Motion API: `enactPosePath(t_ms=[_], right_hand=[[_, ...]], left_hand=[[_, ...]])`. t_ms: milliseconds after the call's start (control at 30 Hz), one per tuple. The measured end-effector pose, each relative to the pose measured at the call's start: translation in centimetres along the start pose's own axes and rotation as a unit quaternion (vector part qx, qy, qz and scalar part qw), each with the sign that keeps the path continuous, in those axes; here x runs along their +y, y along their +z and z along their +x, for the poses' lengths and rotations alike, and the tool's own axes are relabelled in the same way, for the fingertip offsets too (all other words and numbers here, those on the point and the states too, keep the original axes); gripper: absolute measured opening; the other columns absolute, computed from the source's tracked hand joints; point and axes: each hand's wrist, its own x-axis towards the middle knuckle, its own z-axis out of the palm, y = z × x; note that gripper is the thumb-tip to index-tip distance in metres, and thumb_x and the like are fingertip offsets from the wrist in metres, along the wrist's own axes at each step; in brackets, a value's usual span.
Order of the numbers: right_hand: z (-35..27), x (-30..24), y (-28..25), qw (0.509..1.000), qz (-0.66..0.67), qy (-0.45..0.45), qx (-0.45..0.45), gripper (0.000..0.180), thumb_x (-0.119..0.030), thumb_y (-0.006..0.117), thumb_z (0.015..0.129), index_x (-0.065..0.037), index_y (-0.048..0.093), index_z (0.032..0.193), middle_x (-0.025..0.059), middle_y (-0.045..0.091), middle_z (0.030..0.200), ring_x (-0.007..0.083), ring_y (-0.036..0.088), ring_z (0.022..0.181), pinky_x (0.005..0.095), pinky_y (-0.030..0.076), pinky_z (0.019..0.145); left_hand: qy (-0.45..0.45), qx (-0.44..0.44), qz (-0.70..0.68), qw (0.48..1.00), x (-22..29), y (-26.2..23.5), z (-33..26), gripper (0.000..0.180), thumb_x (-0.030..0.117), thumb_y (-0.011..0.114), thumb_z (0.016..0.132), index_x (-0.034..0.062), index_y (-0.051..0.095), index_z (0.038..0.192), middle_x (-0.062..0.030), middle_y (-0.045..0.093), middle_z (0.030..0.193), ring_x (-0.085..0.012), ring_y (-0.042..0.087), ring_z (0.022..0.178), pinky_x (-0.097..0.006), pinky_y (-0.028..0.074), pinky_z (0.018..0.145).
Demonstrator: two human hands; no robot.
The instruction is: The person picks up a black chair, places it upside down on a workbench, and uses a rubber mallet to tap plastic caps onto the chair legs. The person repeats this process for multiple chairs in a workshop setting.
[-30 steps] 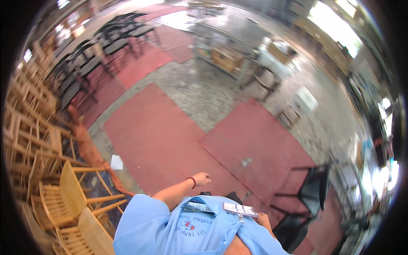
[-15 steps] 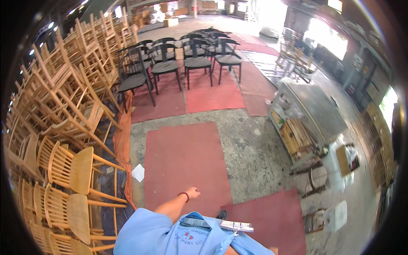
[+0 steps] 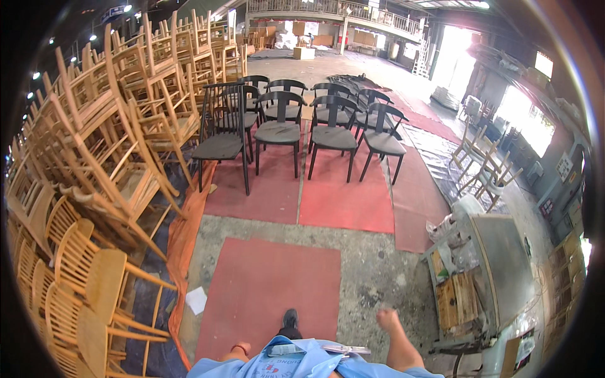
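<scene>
A person walks across a red mat (image 3: 268,296) toward black chairs (image 3: 277,132) at upper centre. The right hand (image 3: 386,319) swings loosely closed and empty; the left hand (image 3: 240,348), lower centre, is mostly hidden, its grip unclear. Keeping wide of the stacked wooden chairs (image 3: 94,189) at left looks wise.

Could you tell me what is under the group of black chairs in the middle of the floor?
The black chairs stand on red mats laid over bare concrete floor. The rear chairs' legs, and whatever lies beneath them, are covered by the front row.
</scene>
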Motion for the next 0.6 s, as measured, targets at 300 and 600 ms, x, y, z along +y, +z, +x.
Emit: enactPosePath(t_ms=[300,600], right_hand=[[0.4,2.9,-1.2,0.954,0.033,0.297,-0.010,0.018,-0.011,0.059,0.086,0.005,0.066,0.081,0.0190,0.064,0.068,0.0299,0.063,0.057,0.0419,0.051,0.049],[24.2,-6.4,-4.4,0.923,0.018,0.367,-0.112,0.024,-0.024,0.061,0.091,-0.004,0.069,0.102,0.0105,0.070,0.084,0.0250,0.066,0.067,0.0384,0.055,0.060]], left_hand=[[-0.040,0.217,-0.436,0.873,21.5,-37.2,16.6,0.026,0.034,0.051,0.100,0.0120,0.053,0.112,-0.0021,0.058,0.079,-0.0171,0.056,0.068,-0.039,0.047,0.055],[0.082,0.182,-0.367,0.908,42.8,-57.6,31.7,0.036,0.030,0.057,0.097,0.0075,0.057,0.125,-0.0027,0.066,0.095,-0.0137,0.062,0.080,-0.033,0.051,0.062]])
